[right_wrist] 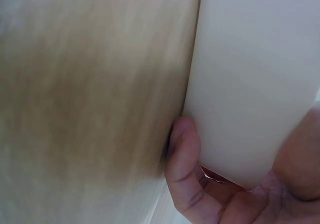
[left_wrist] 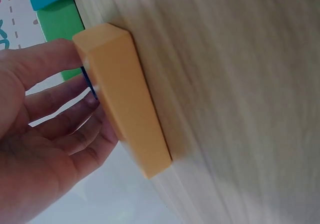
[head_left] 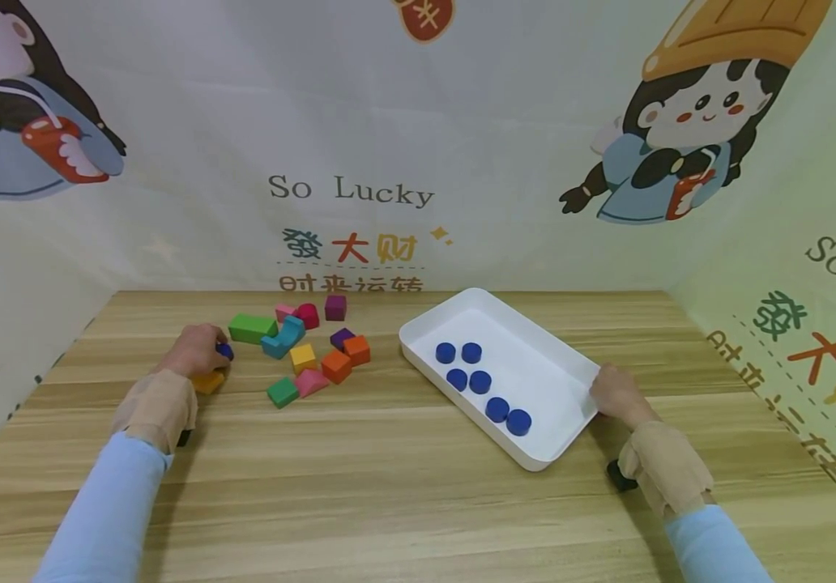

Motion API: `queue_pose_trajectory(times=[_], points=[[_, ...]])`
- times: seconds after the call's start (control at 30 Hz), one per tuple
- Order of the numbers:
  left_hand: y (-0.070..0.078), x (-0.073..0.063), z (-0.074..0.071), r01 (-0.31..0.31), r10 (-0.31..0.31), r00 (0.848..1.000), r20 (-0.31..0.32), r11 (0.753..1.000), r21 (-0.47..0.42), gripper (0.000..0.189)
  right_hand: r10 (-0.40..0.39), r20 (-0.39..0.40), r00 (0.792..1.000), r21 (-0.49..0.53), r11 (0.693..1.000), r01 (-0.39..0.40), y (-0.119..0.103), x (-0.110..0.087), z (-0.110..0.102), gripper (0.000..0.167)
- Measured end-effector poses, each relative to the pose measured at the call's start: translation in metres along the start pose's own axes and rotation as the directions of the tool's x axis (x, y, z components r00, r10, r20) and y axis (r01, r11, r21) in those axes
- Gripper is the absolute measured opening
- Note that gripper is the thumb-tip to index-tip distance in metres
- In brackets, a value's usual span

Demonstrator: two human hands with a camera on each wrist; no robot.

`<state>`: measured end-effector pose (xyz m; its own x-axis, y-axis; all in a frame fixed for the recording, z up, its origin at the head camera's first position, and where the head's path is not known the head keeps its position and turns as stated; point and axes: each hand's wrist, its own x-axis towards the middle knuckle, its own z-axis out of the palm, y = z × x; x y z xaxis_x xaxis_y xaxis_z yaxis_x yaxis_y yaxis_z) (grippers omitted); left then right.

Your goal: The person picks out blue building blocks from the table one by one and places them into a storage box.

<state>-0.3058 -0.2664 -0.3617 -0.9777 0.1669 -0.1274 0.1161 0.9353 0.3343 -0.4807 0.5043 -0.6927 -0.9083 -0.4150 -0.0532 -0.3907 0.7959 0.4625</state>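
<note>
In the head view my left hand [head_left: 195, 350] is at the left of the loose blocks, its fingertips around a small blue block [head_left: 224, 351]. Most of that block is covered; the left wrist view shows only a sliver of blue between thumb and fingers. A long orange block [left_wrist: 120, 93] lies right beside the hand. My right hand [head_left: 618, 394] grips the near right corner of a white tray [head_left: 535, 463], fingers curled against the wall. Several blue discs [head_left: 479, 382] lie inside the tray, along its left side.
Between hand and tray lie a green block [head_left: 252, 329], a blue curved block [head_left: 283, 338], a yellow block [head_left: 303, 357], a pink triangle [head_left: 311, 382], orange cubes [head_left: 336, 366], a purple cube [head_left: 335, 308] and a red piece [head_left: 307, 316]. A printed cloth [head_left: 476, 227] stands behind the table.
</note>
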Motion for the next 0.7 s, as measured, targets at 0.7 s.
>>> queue_pose_trajectory(times=[0.7], points=[[0.003,-0.004,-0.006,-0.045,0.043,0.994,-0.104,0.999,-0.018,0.035,0.280,0.005,0.960,0.437,0.863,-0.254,-0.006,-0.003,-0.013,0.023]])
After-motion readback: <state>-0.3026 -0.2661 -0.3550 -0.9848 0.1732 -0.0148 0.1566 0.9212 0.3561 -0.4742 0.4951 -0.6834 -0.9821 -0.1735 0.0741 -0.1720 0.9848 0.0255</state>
